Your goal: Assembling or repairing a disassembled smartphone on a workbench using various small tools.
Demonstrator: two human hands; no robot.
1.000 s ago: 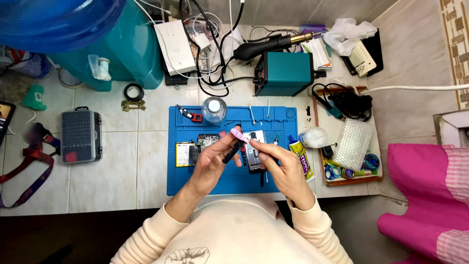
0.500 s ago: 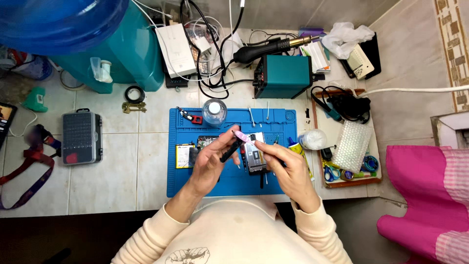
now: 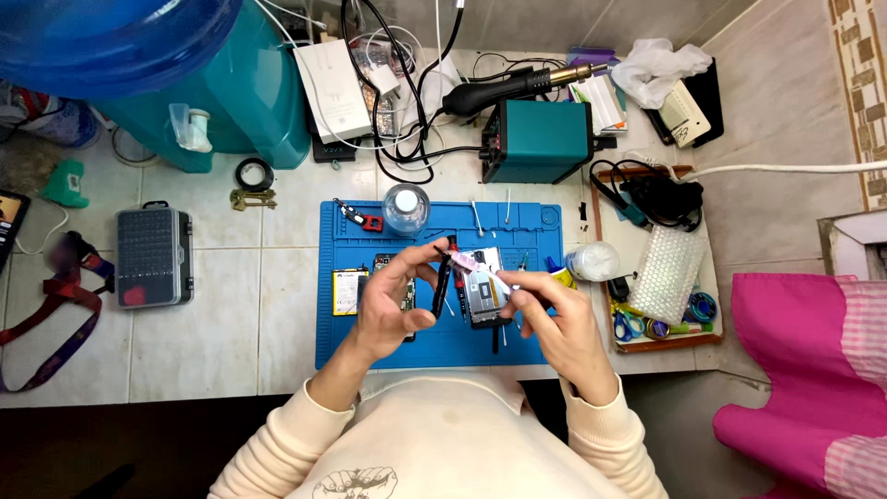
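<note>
Tiles of pale stone form the counter (image 3: 222,314), on which a large teal water dispenser (image 3: 231,92) is set at the far left. A blue rubber work mat (image 3: 370,346) is laid at the middle, with a teal box-shaped soldering station (image 3: 536,139) just beyond it. Both hands are held over the mat. A slim black pen-shaped tool (image 3: 441,286) is pinched by the left hand (image 3: 388,310), fingers curled. A pink strip (image 3: 480,270) is pinched by the right hand (image 3: 554,319) above an opened grey phone body (image 3: 482,300) lying on the mat.
</note>
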